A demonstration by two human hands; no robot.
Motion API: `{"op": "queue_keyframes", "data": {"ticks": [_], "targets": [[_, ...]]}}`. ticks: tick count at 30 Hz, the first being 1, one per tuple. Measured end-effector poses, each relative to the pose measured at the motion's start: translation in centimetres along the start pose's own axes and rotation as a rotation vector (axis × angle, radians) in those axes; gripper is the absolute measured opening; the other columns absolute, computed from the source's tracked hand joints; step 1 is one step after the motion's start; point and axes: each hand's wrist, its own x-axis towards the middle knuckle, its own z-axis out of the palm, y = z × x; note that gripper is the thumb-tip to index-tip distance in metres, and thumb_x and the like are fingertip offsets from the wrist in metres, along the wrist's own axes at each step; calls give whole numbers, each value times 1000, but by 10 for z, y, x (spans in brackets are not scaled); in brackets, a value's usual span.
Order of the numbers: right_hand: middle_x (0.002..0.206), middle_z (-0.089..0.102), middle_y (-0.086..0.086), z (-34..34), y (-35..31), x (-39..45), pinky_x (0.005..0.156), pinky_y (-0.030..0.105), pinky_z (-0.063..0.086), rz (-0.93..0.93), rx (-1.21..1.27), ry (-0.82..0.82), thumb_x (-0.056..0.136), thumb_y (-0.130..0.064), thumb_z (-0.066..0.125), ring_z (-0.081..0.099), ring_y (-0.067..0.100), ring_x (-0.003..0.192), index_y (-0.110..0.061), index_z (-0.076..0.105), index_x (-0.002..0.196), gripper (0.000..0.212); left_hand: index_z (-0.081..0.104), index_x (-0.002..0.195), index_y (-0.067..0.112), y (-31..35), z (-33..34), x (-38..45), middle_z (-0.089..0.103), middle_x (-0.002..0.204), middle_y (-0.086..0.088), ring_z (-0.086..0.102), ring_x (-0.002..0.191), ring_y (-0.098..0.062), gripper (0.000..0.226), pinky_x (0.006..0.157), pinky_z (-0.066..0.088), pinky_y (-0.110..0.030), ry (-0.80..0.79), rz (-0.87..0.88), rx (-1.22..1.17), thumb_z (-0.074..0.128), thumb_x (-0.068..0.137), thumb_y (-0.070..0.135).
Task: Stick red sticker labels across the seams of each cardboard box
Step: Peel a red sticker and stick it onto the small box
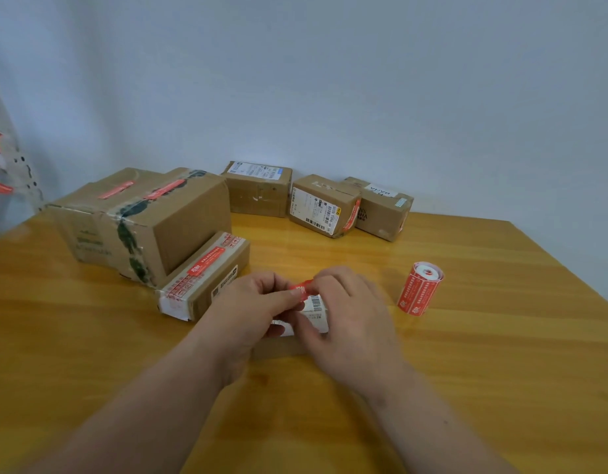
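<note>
Presently, both hands meet over a small box (314,314) lying near the middle of the counter (501,354), toward its near edge. The left hand (253,304) has its fingers curled and pinches one end of a red sticker label (301,289); the right hand (343,302) is likewise curled, pinching the other end. The label sits at the top of the small box; whether it already adheres cannot be told, as the fingers cover most of it.

Handling assessment: the label is judged thin, limp and tacky on one face, so it is apt to fold on itself or cling to fingertips. It is best held by its two short ends, kept taut, then laid centre-first across the seam. The small box appears light and likely to slide on the glossy counter, so it should be steadied from above while the label is pressed down.

The sticker roll (420,289) stands just right of the hands, apart from them. A long box (206,275) with a red label on top lies left of the hands, touching the large box (141,220), which carries two red labels and sits near the far left corner. Three further boxes (326,205) stand along the far edge by the wall; at least one shows a red label.
</note>
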Motion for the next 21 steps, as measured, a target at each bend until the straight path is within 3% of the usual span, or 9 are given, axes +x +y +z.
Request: {"op": "queue_keyframes", "data": {"ticks": [3,5,7,10,13,17,21], "targets": [[103,51,-15,-6,2,1,79,18,42,171,212,-76,85,-53,57,48,-1,92,-29,56,104,31,69,89,10,2,-5,1,70,75,-2,61,71,-12,8,65,49,-28,15,-3,36,63,92,15],[107,50,-18,-10,3,5,74,15,45,430,461,-43,88,-48,61,52,-4,95,-32,53,110,28,68,87,11,4,-9,2,69,74,-1,60,70,-13,7,66,49,-29,-5,-17,54,64,91,15],[104,54,-20,-10,8,10,71,12,44,583,551,-17,90,-37,64,55,-2,92,-34,56,106,18,68,86,12,6,-12,3,68,75,-2,59,70,-13,7,67,49,-30,-31,-40,60,65,91,15],[89,64,-16,-12,12,14,61,6,42,619,582,-10,93,-22,63,60,1,81,-31,64,87,10,70,88,10,7,-14,5,68,74,-2,58,71,-15,9,67,50,-30,-35,-55,92,66,91,17],[82,66,-11,-12,13,16,56,6,42,649,667,-36,93,-20,63,61,1,75,-30,64,87,12,69,86,7,5,-15,7,67,71,-2,56,67,-13,18,62,48,-26,21,-35,161,64,92,23],[77,60,-8,-6,17,21,59,15,41,627,564,-114,91,-22,67,57,4,71,-33,57,91,15,66,77,15,1,-14,15,68,74,5,61,69,-8,25,54,48,-23,145,84,631,60,93,34],[81,57,-13,0,20,25,68,24,45,542,329,-218,92,-25,62,56,7,78,-28,57,96,7,62,78,27,1,-8,24,65,78,9,61,72,-7,21,58,54,-24,158,165,1044,53,93,38]]}}
